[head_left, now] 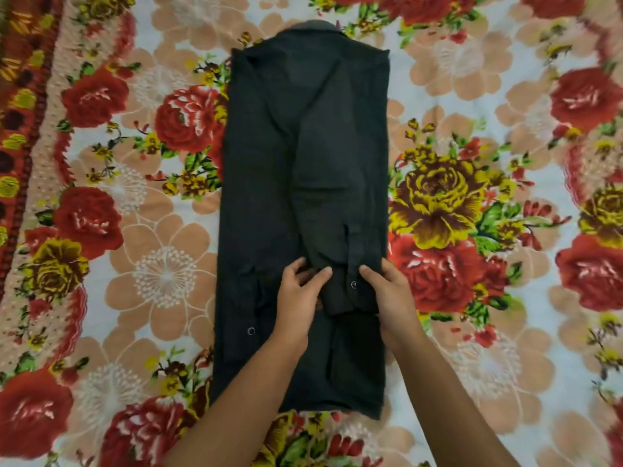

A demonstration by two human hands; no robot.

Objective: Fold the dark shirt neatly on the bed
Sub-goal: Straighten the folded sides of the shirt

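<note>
The dark shirt (269, 183) lies lengthwise on the bed, collar at the far end, both sides folded inward into a long narrow rectangle. A sleeve runs down its right half and ends in a buttoned cuff (347, 291). My left hand (300, 294) presses on the left side of that cuff, fingers bent over the cloth. My right hand (391, 291) rests against the cuff's right side, fingers curled onto the fabric. A second button (251, 331) shows on the shirt's lower left part.
A floral bedsheet (472, 197) with red and yellow roses covers the bed on all sides of the shirt. A red patterned border (20, 129) runs along the far left edge.
</note>
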